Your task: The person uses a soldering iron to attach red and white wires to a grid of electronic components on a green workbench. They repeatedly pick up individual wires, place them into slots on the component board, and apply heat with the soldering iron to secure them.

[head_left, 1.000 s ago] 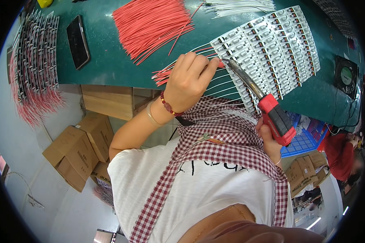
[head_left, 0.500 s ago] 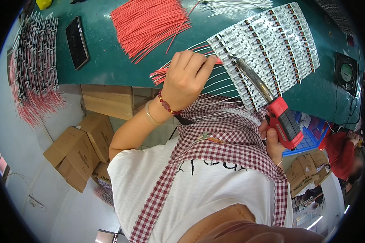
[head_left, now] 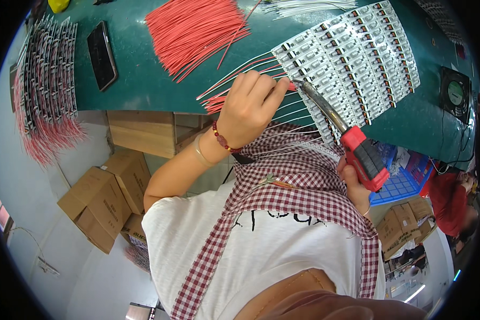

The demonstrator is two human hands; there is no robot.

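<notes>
My left hand [head_left: 250,104] is closed on several red wires [head_left: 216,103], its fingertips pinched at the left edge of a white circuit board panel [head_left: 352,58]. Red and white wires stick out from that edge. In my right hand [head_left: 354,184] is a soldering iron [head_left: 364,158] with a red and black handle. Its tip rests at the panel's left edge, close beside my left fingertips; whether it touches a wire cannot be made out. White wires [head_left: 290,141] trail from the panel's lower left side over the checked apron.
On the green table [head_left: 128,69] lie a pile of red wires [head_left: 194,34], a bundle of white wires [head_left: 309,6] and a phone [head_left: 101,56]. Wired boards [head_left: 45,80] hang at the left. A small fan [head_left: 455,96] stands right, above a blue basket [head_left: 397,184]. Cardboard boxes [head_left: 98,205] sit below.
The iron's tip has moved left and slightly down, from over the panel to its edge by my left fingertips. My left hand has shifted a little right and down.
</notes>
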